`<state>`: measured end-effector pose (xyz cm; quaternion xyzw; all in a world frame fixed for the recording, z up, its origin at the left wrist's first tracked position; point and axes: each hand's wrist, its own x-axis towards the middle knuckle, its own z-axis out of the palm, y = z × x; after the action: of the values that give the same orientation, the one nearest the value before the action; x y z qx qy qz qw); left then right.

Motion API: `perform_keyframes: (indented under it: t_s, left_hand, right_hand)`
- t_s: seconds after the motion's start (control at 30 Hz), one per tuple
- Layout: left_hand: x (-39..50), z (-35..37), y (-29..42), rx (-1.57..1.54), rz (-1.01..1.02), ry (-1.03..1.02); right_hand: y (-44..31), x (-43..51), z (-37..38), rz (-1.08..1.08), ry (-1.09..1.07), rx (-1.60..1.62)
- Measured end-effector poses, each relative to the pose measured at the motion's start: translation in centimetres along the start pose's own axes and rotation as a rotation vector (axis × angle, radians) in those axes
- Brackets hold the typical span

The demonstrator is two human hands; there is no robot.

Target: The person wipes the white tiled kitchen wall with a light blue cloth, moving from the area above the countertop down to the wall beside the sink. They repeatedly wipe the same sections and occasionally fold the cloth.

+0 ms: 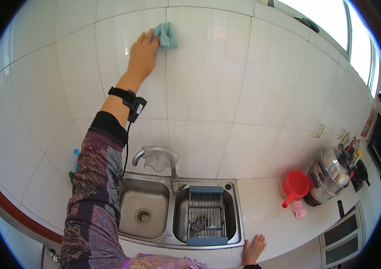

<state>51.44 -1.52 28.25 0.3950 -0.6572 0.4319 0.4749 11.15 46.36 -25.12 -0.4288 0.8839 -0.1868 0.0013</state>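
High on the white tiled wall (pixel 207 64), my left hand (pixel 144 52) presses a folded light-blue cloth (pixel 166 35) flat to the tiles beside a vertical joint. A black strap with a small device (pixel 133 102) sits on my left wrist, and a cable hangs from it. My right hand (pixel 254 248) lies palm down on the white countertop (pixel 261 215), at the front right corner of the double stainless-steel sink (pixel 240 215). Its fingers are slightly apart, with nothing in them.
A grey cloth (pixel 160 157) drapes over the faucet (pixel 174 181). An extendable drain rack (pixel 206 241) spans the right basin, with a steel scourer (pixel 197 224). On the right stand a red dipper (pixel 296 184), a pink cloth (pixel 298 209) and a steel steamer pot (pixel 326 175).
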Motion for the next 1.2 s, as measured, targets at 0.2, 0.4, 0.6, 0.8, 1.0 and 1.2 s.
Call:
perform_keyframes:
  t_s: [0.2, 0.4, 0.6, 0.8, 1.0, 1.2]
  left_hand:
    - [-7.5, 0.4, 0.7, 0.021, 0.22, -0.016]
    - [-13.4, -0.6, 0.5, 0.036, 0.297, -0.166]
    - [-17.8, -1.0, 0.8, 0.042, 0.298, -0.249]
    - [-19.5, -1.4, 1.1, -0.03, 0.334, -0.314]
    - [-19.0, -2.3, 1.5, -0.137, 0.368, -0.259]
    - [-15.4, -2.2, 0.4, -0.159, 0.328, -0.098]
  right_hand:
    - [0.4, 0.2, 0.4, 0.017, -0.019, 0.002]
    - [0.1, 0.3, 0.2, 0.018, -0.018, 0.003]
    - [0.0, 0.3, 0.0, 0.022, -0.047, -0.051]
    - [0.3, 0.3, 0.0, -0.052, -0.051, -0.142]
    - [0.2, 0.4, -0.2, -0.059, -0.076, -0.132]
    - [0.1, 0.2, -0.1, -0.066, -0.047, -0.11]
